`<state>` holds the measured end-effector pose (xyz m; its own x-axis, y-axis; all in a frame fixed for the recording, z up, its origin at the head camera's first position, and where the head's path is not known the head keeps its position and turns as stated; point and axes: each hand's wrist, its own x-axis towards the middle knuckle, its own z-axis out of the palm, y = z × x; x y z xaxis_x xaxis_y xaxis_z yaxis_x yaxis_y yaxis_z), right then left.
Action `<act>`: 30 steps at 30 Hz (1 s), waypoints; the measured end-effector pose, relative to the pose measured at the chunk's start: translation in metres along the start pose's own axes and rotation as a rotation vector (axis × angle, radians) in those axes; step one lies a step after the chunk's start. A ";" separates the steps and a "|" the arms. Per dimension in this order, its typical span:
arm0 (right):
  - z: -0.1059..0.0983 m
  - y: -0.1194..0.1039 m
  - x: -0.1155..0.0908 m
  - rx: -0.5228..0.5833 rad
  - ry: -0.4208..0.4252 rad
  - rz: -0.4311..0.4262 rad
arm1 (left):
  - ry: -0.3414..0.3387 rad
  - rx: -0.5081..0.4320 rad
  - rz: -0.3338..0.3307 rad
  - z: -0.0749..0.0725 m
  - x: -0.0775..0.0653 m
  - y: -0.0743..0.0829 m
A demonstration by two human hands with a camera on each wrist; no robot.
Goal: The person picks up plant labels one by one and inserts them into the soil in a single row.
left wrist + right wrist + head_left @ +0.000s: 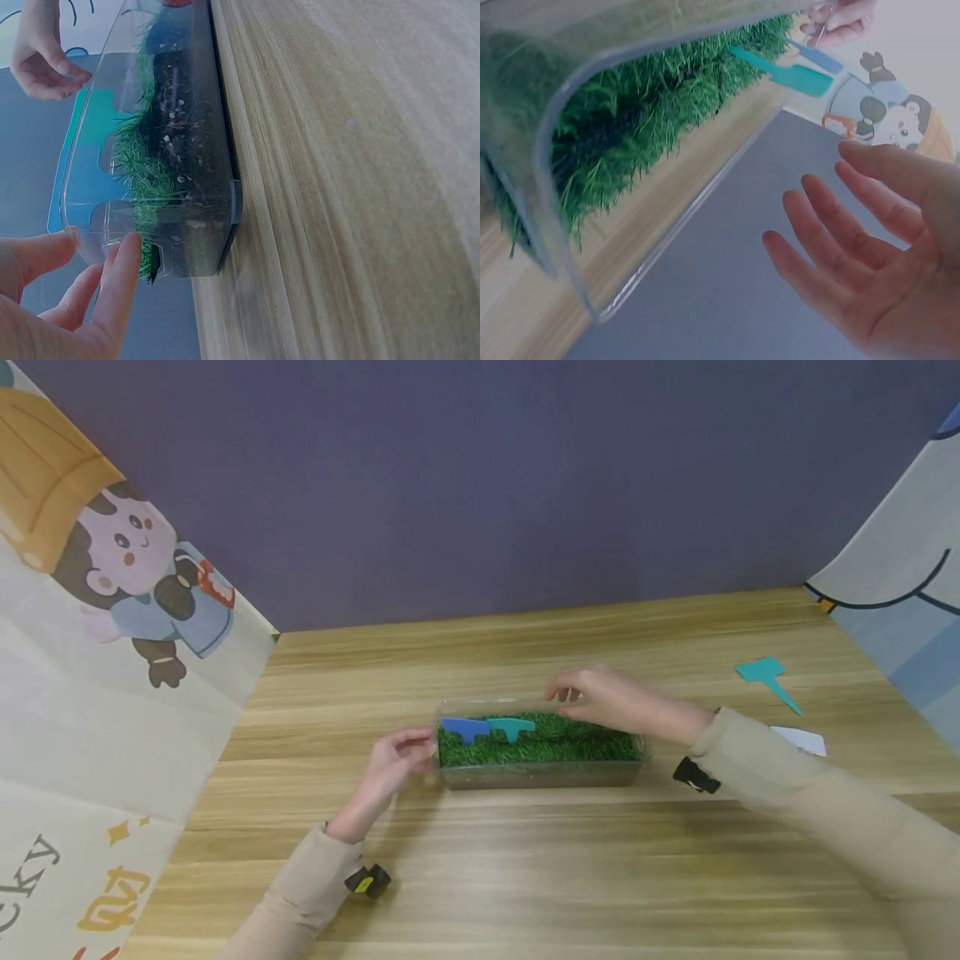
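A clear plastic box (540,775) holds green artificial grass (555,747) over dark, speckled soil-like filling (180,135). Two T-shaped plant labels, one blue (467,727) and one teal (512,727), stand upright in the grass towards the left end. My left hand (397,762) touches that end with thumb and fingertips, its fingers fairly straight. Over the far rim, right of the labels, hovers my right hand (600,695). Its fingers are spread and loosely bent in the right wrist view, with nothing in the palm (885,277).
Another teal plant label (767,673) lies flat on the wooden table (525,868) at the right. Near it, a white piece (802,741) is partly covered by the right sleeve (757,760). A dark blue-grey panel (525,493) rises behind the table, with printed sheets at both sides.
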<state>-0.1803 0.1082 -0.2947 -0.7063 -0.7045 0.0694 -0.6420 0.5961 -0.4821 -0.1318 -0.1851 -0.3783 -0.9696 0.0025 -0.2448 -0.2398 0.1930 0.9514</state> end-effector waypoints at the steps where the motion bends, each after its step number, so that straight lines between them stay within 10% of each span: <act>1: -0.002 0.001 -0.002 -0.004 0.009 -0.007 | 0.002 -0.002 -0.003 0.000 0.000 0.000; 30: -0.040 0.048 -0.056 -0.061 0.023 0.155 | 0.012 0.018 0.010 0.007 0.003 0.000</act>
<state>-0.1836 0.1914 -0.2868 -0.8044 -0.5938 0.0186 -0.5413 0.7196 -0.4350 -0.1348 -0.1782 -0.3806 -0.9725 -0.0071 -0.2327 -0.2289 0.2111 0.9503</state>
